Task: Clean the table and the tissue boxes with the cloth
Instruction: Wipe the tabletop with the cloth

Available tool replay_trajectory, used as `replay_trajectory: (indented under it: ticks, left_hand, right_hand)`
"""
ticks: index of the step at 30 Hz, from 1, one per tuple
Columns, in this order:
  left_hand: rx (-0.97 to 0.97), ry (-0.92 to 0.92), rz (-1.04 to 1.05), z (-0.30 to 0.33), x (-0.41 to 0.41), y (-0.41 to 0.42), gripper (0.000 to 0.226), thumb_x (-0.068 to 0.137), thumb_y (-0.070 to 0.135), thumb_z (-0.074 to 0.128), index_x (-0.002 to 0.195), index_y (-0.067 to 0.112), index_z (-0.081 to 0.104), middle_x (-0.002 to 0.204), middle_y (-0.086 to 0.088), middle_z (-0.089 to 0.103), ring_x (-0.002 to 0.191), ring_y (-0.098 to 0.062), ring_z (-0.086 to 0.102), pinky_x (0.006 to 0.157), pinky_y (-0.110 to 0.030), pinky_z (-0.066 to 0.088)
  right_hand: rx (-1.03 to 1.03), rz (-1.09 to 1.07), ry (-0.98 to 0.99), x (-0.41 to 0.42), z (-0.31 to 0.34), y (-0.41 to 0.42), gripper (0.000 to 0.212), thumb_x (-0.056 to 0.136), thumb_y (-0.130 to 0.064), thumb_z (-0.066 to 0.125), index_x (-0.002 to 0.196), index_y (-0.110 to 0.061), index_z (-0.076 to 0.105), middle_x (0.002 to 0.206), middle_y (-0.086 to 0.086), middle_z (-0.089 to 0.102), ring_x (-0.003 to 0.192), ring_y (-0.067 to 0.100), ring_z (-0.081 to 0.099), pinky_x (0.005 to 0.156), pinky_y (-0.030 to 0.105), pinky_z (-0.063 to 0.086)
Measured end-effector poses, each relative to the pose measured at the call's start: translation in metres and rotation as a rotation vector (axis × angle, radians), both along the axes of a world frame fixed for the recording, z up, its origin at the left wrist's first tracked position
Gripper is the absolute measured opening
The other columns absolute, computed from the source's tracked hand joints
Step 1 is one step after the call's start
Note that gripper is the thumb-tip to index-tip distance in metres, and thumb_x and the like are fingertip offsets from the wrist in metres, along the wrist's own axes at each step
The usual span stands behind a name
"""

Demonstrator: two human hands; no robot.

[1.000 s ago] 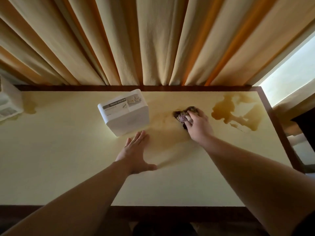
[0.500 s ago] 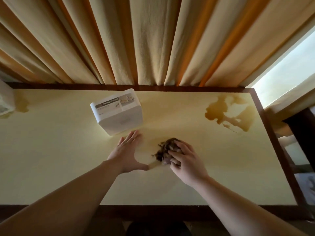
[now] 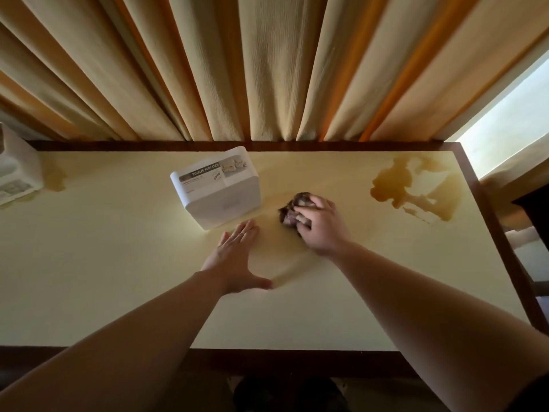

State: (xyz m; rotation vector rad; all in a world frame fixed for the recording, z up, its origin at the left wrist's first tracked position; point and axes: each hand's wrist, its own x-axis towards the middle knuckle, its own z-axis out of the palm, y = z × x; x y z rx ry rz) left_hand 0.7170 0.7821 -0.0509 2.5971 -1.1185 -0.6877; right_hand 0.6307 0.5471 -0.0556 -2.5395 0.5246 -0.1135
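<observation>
While my right hand (image 3: pixel 322 230) curls its fingers over the bunched dark cloth (image 3: pixel 292 212), gripping it and pressing it down on the pale table (image 3: pixel 118 263), the wad pokes out from under my fingertips on the side away from me, so most of the cloth lies just ahead of the knuckles. Beneath and around that grip I see a faint smeared wet film on the tabletop. Just to the left of the grip my left hand (image 3: pixel 236 258) lies flat, fingers straight and together, thumb spread, palm on the table, holding nothing. Its fingertips come close to the near corner of the white tissue box (image 3: pixel 217 188), which stands ahead and left of the cloth, apart from it, its label reading "TISSUE HOLDER". Well to the right of the grip and further from me spreads a brown spill (image 3: pixel 416 185). Far to the left, at the table's edge, a second white box (image 3: pixel 16 171) sits beside a smaller stain (image 3: pixel 55 178). Curtains (image 3: pixel 267 69) hang beyond the table.
</observation>
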Motion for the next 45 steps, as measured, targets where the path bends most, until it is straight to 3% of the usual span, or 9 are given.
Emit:
replay_trajectory:
  ticks: [5,10,16,22,29,33,37,40,45]
  left_hand:
    - [0.027,-0.013,-0.03,0.0,0.001,0.001,0.154,0.051,0.092,0.073,0.165,0.017,0.001,0.172,0.006,-0.011,0.156,-0.008,-0.016,0.127,-0.036,-0.007]
    - [0.024,-0.011,-0.055,0.001,0.003,0.003,0.154,0.051,0.087,0.078,0.165,0.016,0.003,0.172,0.004,-0.011,0.157,-0.01,-0.014,0.125,-0.033,-0.01]
    - [0.039,-0.001,-0.104,0.004,0.008,0.008,0.149,0.057,0.076,0.084,0.165,0.014,0.002,0.172,0.002,-0.011,0.157,-0.01,-0.014,0.126,-0.031,-0.009]
    - [0.071,0.041,-0.214,0.006,0.019,0.013,0.146,0.063,0.069,0.086,0.165,0.013,-0.002,0.171,-0.001,-0.017,0.156,-0.012,-0.016,0.119,-0.027,-0.015]
    - [0.009,0.044,-0.204,0.0,0.017,0.016,0.144,0.063,0.067,0.087,0.165,0.012,0.001,0.171,-0.001,-0.015,0.156,-0.012,-0.015,0.121,-0.03,-0.013]
    - [-0.07,0.063,-0.152,-0.001,0.015,0.023,0.129,0.072,0.054,0.087,0.165,0.013,0.006,0.171,0.002,-0.004,0.156,-0.008,-0.009,0.123,-0.029,-0.011]
    - [-0.19,0.021,0.022,0.004,0.011,0.038,0.096,0.085,0.04,0.078,0.163,0.021,0.025,0.166,-0.003,0.032,0.154,-0.019,0.027,0.124,-0.028,0.018]
    - [-0.244,-0.032,0.108,0.015,0.01,0.051,0.078,0.087,0.041,0.074,0.156,0.026,0.04,0.151,0.003,0.049,0.139,-0.019,0.046,0.111,-0.034,0.042]
    - [-0.38,-0.103,0.363,0.032,0.011,0.072,0.055,0.086,0.048,0.075,0.132,0.022,0.061,0.128,0.004,0.063,0.114,-0.017,0.061,0.092,-0.031,0.052]
  right_hand:
    - [0.066,0.18,0.034,-0.05,0.009,0.047,0.037,0.092,-0.033,0.069,0.129,-0.035,0.073,0.159,-0.007,0.042,0.147,0.018,0.028,0.115,0.033,0.037]
    - [0.005,0.24,0.07,-0.115,0.0,0.031,0.037,0.084,-0.028,0.079,0.121,-0.026,0.078,0.148,0.002,0.057,0.138,0.029,0.048,0.106,0.053,0.052]
    - [-0.053,0.104,0.117,-0.092,0.006,0.006,0.044,0.097,-0.027,0.069,0.14,-0.026,0.066,0.159,-0.003,0.041,0.145,0.023,0.033,0.121,0.041,0.035]
    - [-0.025,0.092,0.069,-0.056,-0.005,0.045,0.044,0.096,-0.028,0.067,0.139,-0.028,0.067,0.159,-0.001,0.041,0.145,0.027,0.033,0.116,0.04,0.04]
    - [0.016,0.26,-0.028,-0.112,-0.013,0.078,0.04,0.086,-0.022,0.075,0.126,-0.026,0.076,0.151,0.003,0.053,0.142,0.028,0.045,0.109,0.048,0.05]
    - [0.047,0.239,0.0,-0.113,0.001,0.074,0.05,0.085,-0.044,0.068,0.132,-0.03,0.072,0.15,0.0,0.053,0.14,0.024,0.045,0.113,0.044,0.047]
    - [0.03,0.21,0.07,-0.085,0.023,0.074,0.071,0.087,-0.065,0.063,0.152,-0.04,0.05,0.158,-0.004,0.044,0.148,0.018,0.031,0.119,0.042,0.037]
    - [0.015,0.175,0.036,-0.056,0.037,0.076,0.075,0.09,-0.066,0.062,0.156,-0.035,0.044,0.161,-0.003,0.043,0.149,0.015,0.028,0.118,0.04,0.034]
    - [-0.026,0.111,-0.077,-0.012,0.052,0.083,0.073,0.093,-0.064,0.059,0.149,-0.016,0.054,0.147,0.006,0.058,0.138,0.022,0.045,0.109,0.045,0.048]
